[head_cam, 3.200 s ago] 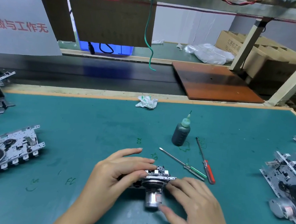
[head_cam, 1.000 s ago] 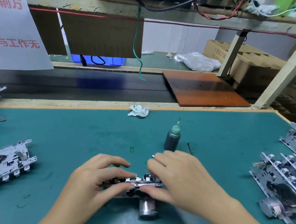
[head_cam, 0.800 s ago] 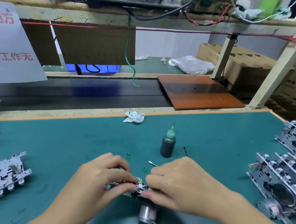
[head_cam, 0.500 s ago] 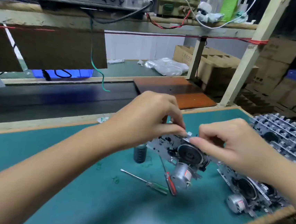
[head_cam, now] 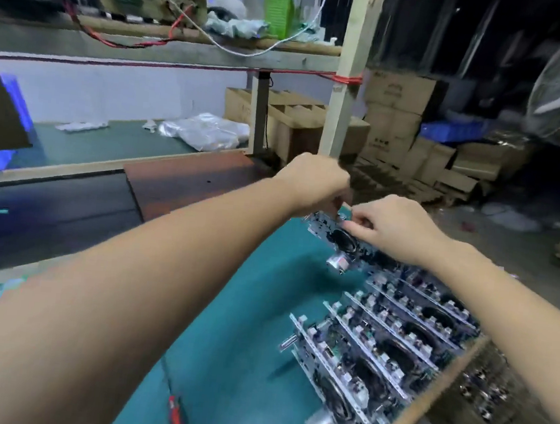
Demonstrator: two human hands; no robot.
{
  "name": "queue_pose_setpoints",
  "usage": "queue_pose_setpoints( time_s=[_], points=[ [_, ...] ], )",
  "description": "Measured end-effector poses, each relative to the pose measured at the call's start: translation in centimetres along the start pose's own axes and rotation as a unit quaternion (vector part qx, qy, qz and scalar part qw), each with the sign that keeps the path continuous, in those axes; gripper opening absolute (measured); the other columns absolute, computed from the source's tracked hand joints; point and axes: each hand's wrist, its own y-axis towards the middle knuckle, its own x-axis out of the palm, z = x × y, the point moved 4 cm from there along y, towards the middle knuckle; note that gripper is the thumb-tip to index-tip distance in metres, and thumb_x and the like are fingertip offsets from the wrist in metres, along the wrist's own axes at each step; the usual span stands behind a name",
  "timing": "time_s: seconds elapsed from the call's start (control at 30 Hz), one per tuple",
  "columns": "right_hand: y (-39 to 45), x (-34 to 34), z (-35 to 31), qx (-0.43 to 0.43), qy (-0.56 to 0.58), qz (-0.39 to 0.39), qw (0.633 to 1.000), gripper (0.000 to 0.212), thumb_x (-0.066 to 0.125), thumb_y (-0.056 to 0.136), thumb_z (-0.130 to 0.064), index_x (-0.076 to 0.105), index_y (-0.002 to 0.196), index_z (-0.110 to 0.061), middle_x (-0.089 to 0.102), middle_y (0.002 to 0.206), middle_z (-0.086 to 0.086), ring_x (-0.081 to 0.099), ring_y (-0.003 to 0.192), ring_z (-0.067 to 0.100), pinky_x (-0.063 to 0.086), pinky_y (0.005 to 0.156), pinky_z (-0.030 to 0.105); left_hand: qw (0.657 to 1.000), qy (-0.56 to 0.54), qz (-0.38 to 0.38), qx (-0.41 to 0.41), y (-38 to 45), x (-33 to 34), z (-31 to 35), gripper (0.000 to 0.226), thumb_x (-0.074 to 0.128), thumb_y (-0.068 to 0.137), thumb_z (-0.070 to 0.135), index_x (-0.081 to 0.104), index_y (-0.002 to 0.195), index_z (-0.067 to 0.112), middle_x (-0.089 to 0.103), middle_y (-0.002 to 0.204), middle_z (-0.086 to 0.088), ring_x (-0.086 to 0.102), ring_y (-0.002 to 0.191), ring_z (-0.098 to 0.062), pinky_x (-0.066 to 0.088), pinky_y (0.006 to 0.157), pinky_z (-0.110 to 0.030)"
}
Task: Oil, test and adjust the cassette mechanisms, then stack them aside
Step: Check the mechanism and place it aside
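Both hands hold one cassette mechanism (head_cam: 341,240), a metal frame with a dark flywheel and a silver motor hanging below. My left hand (head_cam: 312,180) grips its far left end. My right hand (head_cam: 393,224) pinches its top edge from the right. The mechanism hangs tilted just above the far end of a row of several cassette mechanisms (head_cam: 379,341), which stand leaning one against another along the right edge of the green mat (head_cam: 235,344).
A red-handled screwdriver (head_cam: 175,417) lies on the mat near the bottom edge. A brown board (head_cam: 185,182) lies beyond the mat. A wooden post (head_cam: 347,81) rises behind my hands. Cardboard boxes (head_cam: 415,146) are piled on the floor to the right.
Both hands lifted the mechanism off the mat's middle and carried it right and away, to the far end of the row. My view swung right with it.
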Motion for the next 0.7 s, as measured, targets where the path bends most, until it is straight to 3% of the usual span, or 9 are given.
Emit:
queue_pose_setpoints(
  time_s=[0.1, 0.27, 0.47, 0.6, 0.7],
  points=[
    [0.0, 2.4, 1.8, 0.02, -0.037, -0.019, 0.999, 0.048, 0.044, 0.095, -0.048, 0.031, 0.057, -0.021, 0.038, 0.054, -0.005, 0.043, 0.062, 0.023, 0.026, 0.051, 0.032, 1.0, 0.022, -0.014, -0.011, 1.6, 2.5, 1.5, 0.029, 0.061, 0.088, 0.043, 0.068, 0.11, 0.025, 0.068, 0.102, -0.006, 0.064, 0.096, -0.028, 0.035, 0.063, -0.029],
    [-0.9, 3.8, 4.0, 0.046, 0.03, 0.005, 0.998, 0.048, 0.047, 0.095, -0.043, 0.031, 0.056, -0.021, 0.038, 0.048, -0.003, 0.039, 0.05, 0.016, 0.02, 0.046, 0.031, 0.996, -0.038, -0.02, -0.072, 3.2, 4.1, 2.4, 0.023, 0.06, 0.092, 0.029, 0.068, 0.112, 0.024, 0.065, 0.108, -0.009, 0.061, 0.101, -0.031, 0.034, 0.068, -0.03],
    [-1.0, 3.8, 3.5, 0.04, 0.051, -0.013, 0.998, 0.047, 0.042, 0.097, -0.04, 0.031, 0.057, -0.019, 0.039, 0.051, -0.002, 0.037, 0.05, 0.013, 0.022, 0.046, 0.029, 0.994, -0.09, -0.027, -0.05, 3.3, 3.7, 2.1, 0.02, 0.065, 0.089, 0.03, 0.07, 0.108, 0.025, 0.068, 0.109, -0.004, 0.062, 0.1, -0.026, 0.045, 0.074, -0.032],
    [-1.7, 4.1, 3.3, 0.023, 0.069, -0.047, 0.996, 0.045, 0.041, 0.098, -0.041, 0.031, 0.06, -0.02, 0.038, 0.051, -0.003, 0.034, 0.048, 0.009, 0.032, 0.054, 0.033, 0.993, -0.108, -0.042, -0.037, 2.3, 4.0, 2.3, 0.02, 0.064, 0.089, 0.032, 0.071, 0.105, 0.023, 0.07, 0.104, -0.002, 0.062, 0.096, -0.023, 0.044, 0.072, -0.03],
    [-1.9, 4.1, 3.1, 0.012, 0.097, -0.043, 0.994, 0.045, 0.041, 0.099, -0.04, 0.032, 0.06, -0.019, 0.038, 0.051, -0.003, 0.035, 0.048, 0.01, 0.03, 0.054, 0.033, 0.994, -0.095, -0.035, -0.03, 2.0, 3.6, 2.3, 0.019, 0.063, 0.09, 0.033, 0.071, 0.105, 0.024, 0.07, 0.102, 0.0, 0.063, 0.094, -0.021, 0.041, 0.067, -0.027]
  ],
)
